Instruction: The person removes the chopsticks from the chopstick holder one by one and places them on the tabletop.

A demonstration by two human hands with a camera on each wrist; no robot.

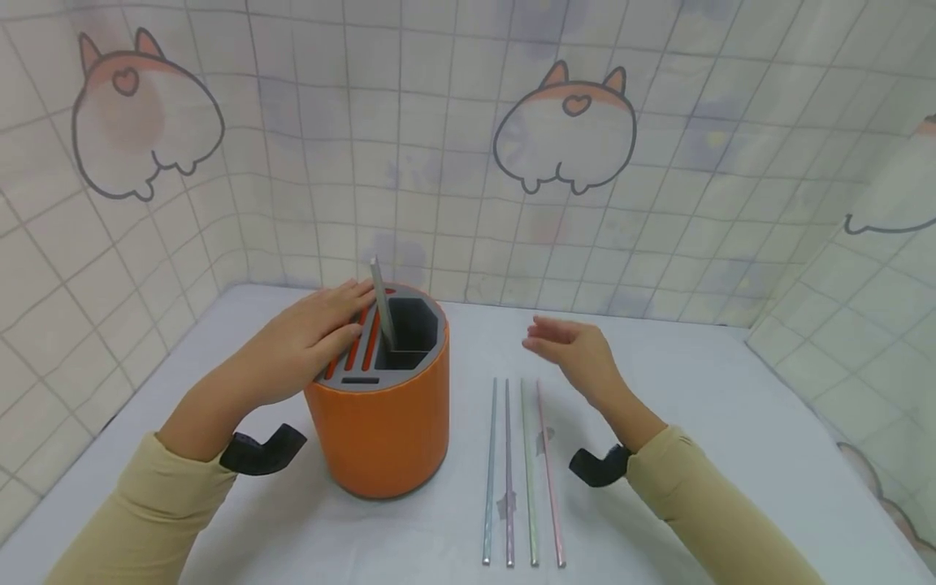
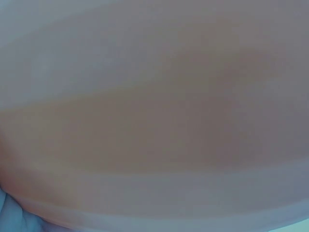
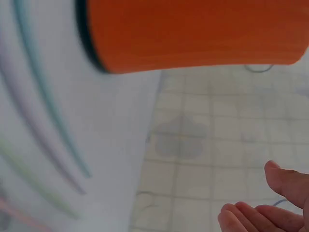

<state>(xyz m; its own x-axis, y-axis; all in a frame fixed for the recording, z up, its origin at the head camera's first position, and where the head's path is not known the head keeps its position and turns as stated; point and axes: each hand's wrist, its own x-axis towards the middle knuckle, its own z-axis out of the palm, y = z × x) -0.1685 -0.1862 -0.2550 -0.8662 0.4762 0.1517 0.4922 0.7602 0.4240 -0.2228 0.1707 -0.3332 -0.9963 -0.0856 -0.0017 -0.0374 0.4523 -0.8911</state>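
Observation:
My left hand [image 1: 310,337] rests on the grey slotted top [image 1: 351,375] of a round orange holder [image 1: 387,439], its fingers laid over the left side and the thumb beside the slots. A thin, flat, pale strip [image 1: 383,305] stands tilted in the holder's large dark opening. To the right of the holder my right hand [image 1: 574,353] is held up with nothing in it, fingers together and slightly bent, thumb apart in the right wrist view. Below it several slender shiny sticks lie side by side: blue [image 1: 490,471], purple [image 1: 509,475], green [image 1: 528,471] and pink [image 1: 551,471].
A white cloth [image 1: 439,536] covers the table. Behind it and at both sides hangs a pale grid-patterned curtain [image 1: 409,162] with cartoon animal prints. Black straps [image 1: 263,451] are on both wrists. The left wrist view is only a blur.

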